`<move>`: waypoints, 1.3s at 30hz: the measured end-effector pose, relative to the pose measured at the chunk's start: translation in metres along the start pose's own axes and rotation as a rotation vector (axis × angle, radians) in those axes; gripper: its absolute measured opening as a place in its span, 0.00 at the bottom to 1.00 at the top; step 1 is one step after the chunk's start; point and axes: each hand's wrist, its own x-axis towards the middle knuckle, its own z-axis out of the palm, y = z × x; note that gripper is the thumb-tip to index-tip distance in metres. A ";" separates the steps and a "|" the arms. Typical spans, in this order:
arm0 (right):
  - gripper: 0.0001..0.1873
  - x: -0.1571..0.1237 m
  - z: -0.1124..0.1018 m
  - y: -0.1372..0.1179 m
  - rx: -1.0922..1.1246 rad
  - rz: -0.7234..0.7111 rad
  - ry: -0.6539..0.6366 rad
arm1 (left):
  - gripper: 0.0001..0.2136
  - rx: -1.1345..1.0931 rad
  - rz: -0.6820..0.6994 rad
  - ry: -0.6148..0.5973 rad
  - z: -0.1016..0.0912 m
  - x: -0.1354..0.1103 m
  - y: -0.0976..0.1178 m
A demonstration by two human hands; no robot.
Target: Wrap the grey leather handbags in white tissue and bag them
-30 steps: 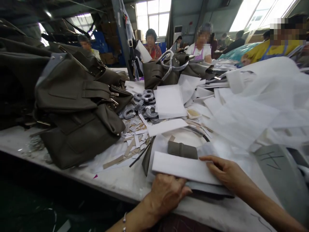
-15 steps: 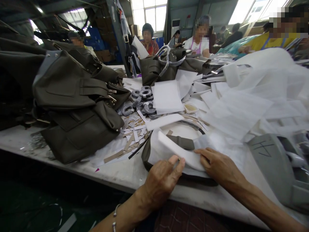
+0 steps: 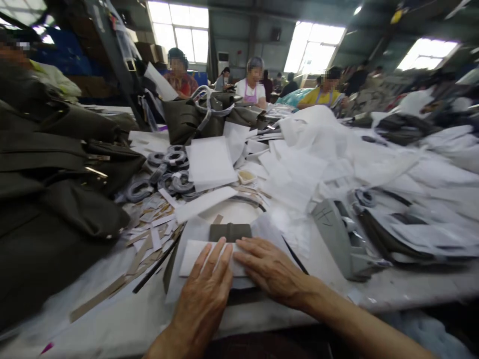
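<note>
Head view, from where I stand beside the bench. One white worktable, cluttered. One heap of dark olive bags, at left. One spread of translucent white sheeting, mid-table. One grey tape dispenser, marked with dark strokes, right of the hands. Left hand and right hand: palms down, fingers extended, nothing grasped. One white padding strip, near the table's front edge, beneath both hands' fingers. One olive tab, just beyond the strip. Assorted card scraps, left. Step, in my judgement: pressing the strip flat. Next move calls for even pressure, edges kept straight.
</note>
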 end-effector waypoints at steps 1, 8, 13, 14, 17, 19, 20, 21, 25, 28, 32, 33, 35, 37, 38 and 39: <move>0.26 0.000 0.001 -0.002 0.033 0.019 -0.054 | 0.17 -0.022 0.036 0.032 0.007 0.000 -0.005; 0.32 -0.003 0.011 -0.004 0.107 0.061 -0.144 | 0.20 -0.031 0.173 0.027 0.037 -0.011 -0.029; 0.29 -0.007 0.016 -0.002 0.054 0.032 -0.053 | 0.18 -0.044 0.114 0.013 0.023 -0.008 -0.019; 0.28 -0.008 0.018 -0.003 0.037 0.017 -0.024 | 0.18 -0.056 0.117 0.027 0.020 -0.008 -0.016; 0.24 -0.011 0.025 -0.004 -0.031 -0.022 0.098 | 0.17 -0.078 0.161 0.045 0.014 -0.009 -0.010; 0.22 -0.014 0.031 -0.006 -0.080 -0.028 0.173 | 0.15 -0.075 0.183 0.024 0.014 -0.011 -0.010; 0.21 -0.015 0.033 -0.006 -0.101 -0.027 0.197 | 0.15 -0.072 0.187 0.021 0.014 -0.012 -0.011; 0.20 -0.016 0.034 -0.007 -0.117 -0.025 0.211 | 0.14 -0.071 0.191 0.022 0.014 -0.014 -0.012; 0.20 -0.019 0.036 -0.011 -0.148 -0.023 0.239 | 0.13 -0.105 0.217 0.024 0.017 -0.022 -0.014; 0.20 -0.020 0.037 -0.013 -0.156 -0.040 0.269 | 0.12 -0.151 0.210 0.012 0.021 -0.025 -0.013; 0.20 -0.022 0.038 -0.011 -0.174 -0.052 0.277 | 0.12 -0.271 0.132 -0.020 0.019 -0.020 -0.011; 0.21 -0.023 0.039 -0.011 -0.177 -0.048 0.268 | 0.13 -0.305 0.111 -0.042 0.017 -0.018 -0.011; 0.21 -0.025 0.040 -0.013 -0.169 -0.030 0.238 | 0.14 -0.353 0.077 -0.110 0.010 -0.014 -0.011; 0.26 -0.028 0.043 -0.018 -0.153 0.000 0.205 | 0.17 -0.354 0.084 -0.210 0.006 -0.012 -0.010; 0.29 -0.030 0.046 -0.021 -0.154 0.020 0.194 | 0.20 -0.327 0.102 -0.250 0.005 -0.012 -0.007; 0.32 -0.031 0.048 -0.024 -0.165 0.042 0.189 | 0.22 -0.275 0.125 -0.270 0.006 -0.013 -0.004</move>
